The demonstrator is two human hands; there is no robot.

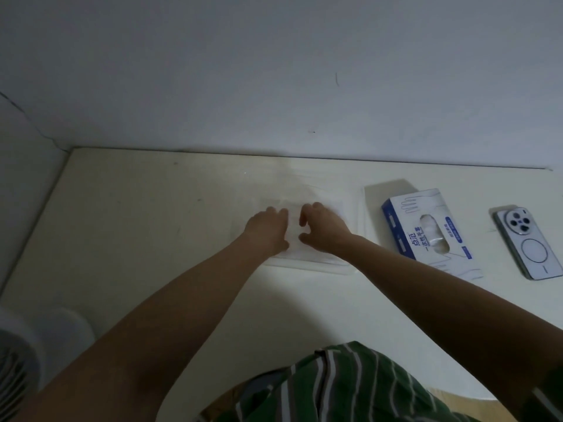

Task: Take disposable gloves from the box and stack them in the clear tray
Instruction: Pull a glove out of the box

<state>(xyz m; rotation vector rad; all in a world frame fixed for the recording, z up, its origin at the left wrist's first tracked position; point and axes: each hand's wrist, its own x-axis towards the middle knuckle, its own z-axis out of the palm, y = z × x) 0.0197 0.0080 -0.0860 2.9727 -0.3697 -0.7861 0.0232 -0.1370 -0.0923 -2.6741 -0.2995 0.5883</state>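
Lying flat on the cream, matte table (pixel 146 239), the clear tray (pixel 360 214) is a shallow rectangle of thin, glossy plastic with rounded corners, so transparent that only its rim and faint reflections mark it out. Inside it lie the disposable gloves (pixel 294 239), a pale, filmy, slightly wrinkled layer that is hard to tell from the tray floor.

Both hands are over the tray, palm down, on top of that layer. The left hand (pixel 268 223) lies toward the tray's left side, its fingers stretched forward and fairly flat on the film, gripping nothing. The right hand (pixel 324 229) is just beside it. Its fingers are bent at the knuckles and the thumb stands apart from them. Whether the tips only press the film or have some hold of it cannot be told. A strip of glove film shows in the narrow gap between the hands.

Just right of the tray lies the box (pixel 426 229), a white cardboard carton with blue ends. Line drawings of gloves and blue Chinese characters, too soft to read surely, are printed on it. White gloves show through its oval opening. Further right of the tray, beyond the box, a phone (pixel 530 242) lies back up, showing a round camera cluster and a ring mark.
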